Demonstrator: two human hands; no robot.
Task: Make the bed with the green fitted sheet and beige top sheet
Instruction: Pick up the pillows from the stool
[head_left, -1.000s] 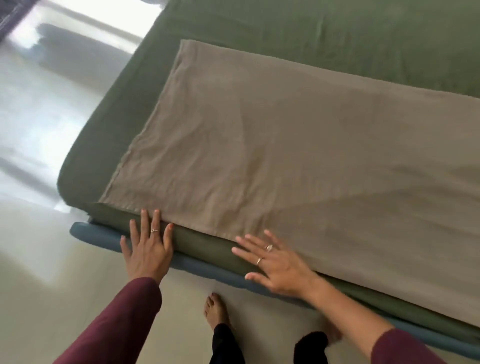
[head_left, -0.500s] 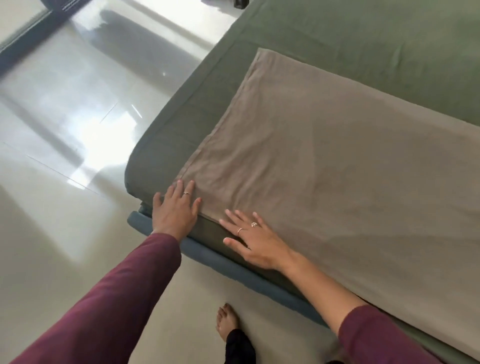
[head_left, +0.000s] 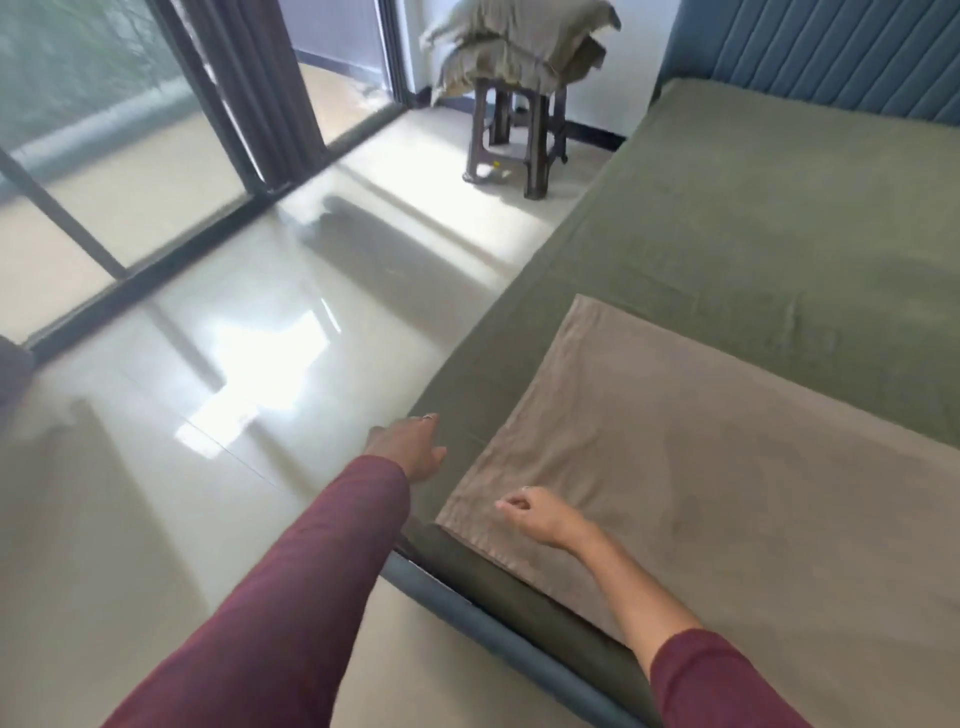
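Fingers of right hand (head_left: 535, 514) curled over near corner of beige top sheet (head_left: 701, 467), grip on cloth not discernible; left hand (head_left: 408, 447) reaches to bed's side edge, on green fitted sheet (head_left: 753, 218), finger pose unclear; beige sheet lies flat across bed's foot end; stool (head_left: 511, 135) carries folded linens.

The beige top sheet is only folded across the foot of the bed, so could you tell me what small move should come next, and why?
Probably pinch the beige top sheet at its near corner with the right hand, whose curled fingers are already there, and draw it toward the headboard: much green fitted sheet lies uncovered.
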